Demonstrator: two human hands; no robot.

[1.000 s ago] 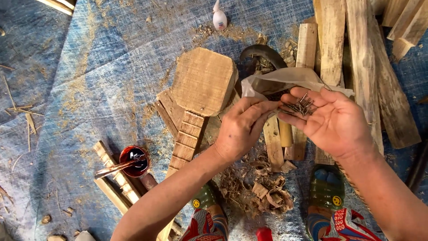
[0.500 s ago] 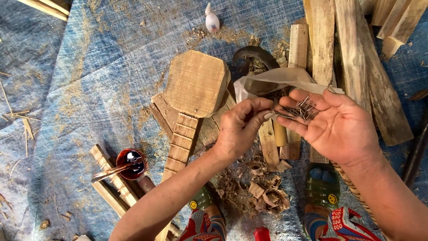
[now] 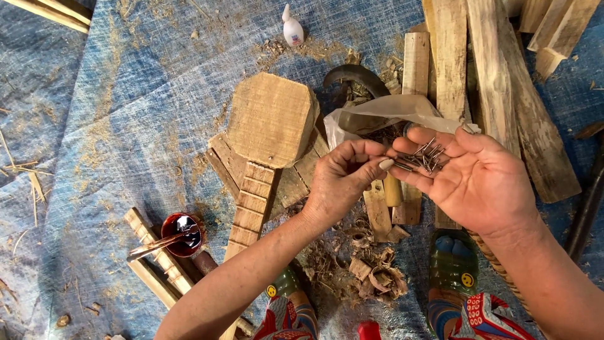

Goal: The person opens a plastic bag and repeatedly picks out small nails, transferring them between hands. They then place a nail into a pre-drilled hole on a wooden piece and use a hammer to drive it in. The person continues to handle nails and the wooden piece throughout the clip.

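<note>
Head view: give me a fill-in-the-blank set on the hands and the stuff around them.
1. The right hand lies palm up with a pile of small ____ in it.
2. The left hand pinches at that pile with its ____.
3. The small white glue bottle lies on the ____ tarp.
4. The red cup holds a ____.

Missing words: nails; fingertips; blue; spoon

Small metal nails [image 3: 423, 157]: thin, grey, loosely heaped and crossing at mixed angles. Resting on the fingers of the open, upturned right hand [image 3: 478, 182]. Touched at the heap's edge by left hand [image 3: 343, 182] fingertips.
</note>
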